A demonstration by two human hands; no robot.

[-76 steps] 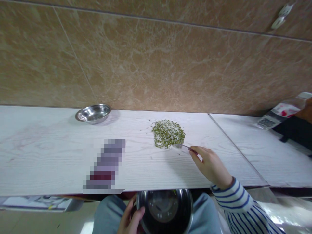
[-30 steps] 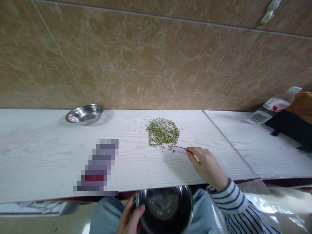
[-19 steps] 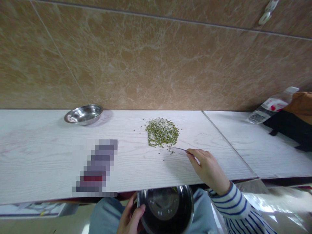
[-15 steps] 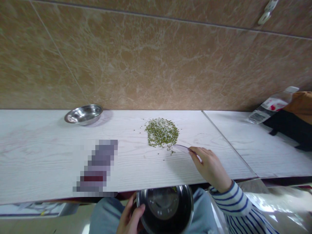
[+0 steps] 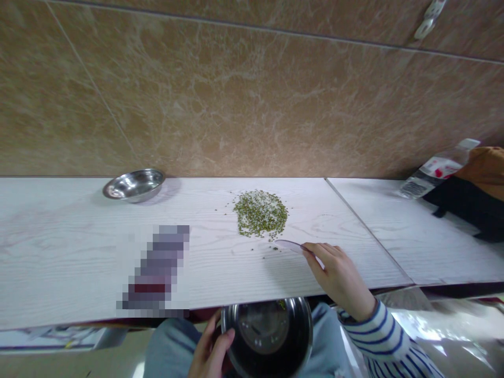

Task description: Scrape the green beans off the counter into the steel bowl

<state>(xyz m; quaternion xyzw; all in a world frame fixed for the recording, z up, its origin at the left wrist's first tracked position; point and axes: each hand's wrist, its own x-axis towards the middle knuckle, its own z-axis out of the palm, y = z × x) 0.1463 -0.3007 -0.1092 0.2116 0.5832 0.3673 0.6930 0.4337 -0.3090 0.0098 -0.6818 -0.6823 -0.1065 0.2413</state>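
I have the green grains (image 5: 260,214) spread in a loose, thin patch on the white wood-grain tabletop (image 5: 212,286), leftward and slightly beyond the fingertips of my right hand (image 5: 339,275), the nearer of the 2. Those fingers pinch a slim, pale-bladed utensil (image 5: 289,244), spoon or knife I cannot tell; its long axis runs leftward, tip just beside a few strays at the patch's near edge. Below the table edge, my left hand (image 5: 214,349) grips the side of a round, glossy steel pot (image 5: 308,329), thumb over the rim. Behind, a shiny, shallow metal bowl (image 5: 136,185) sits near the marbled tile wall (image 5: 236,94).
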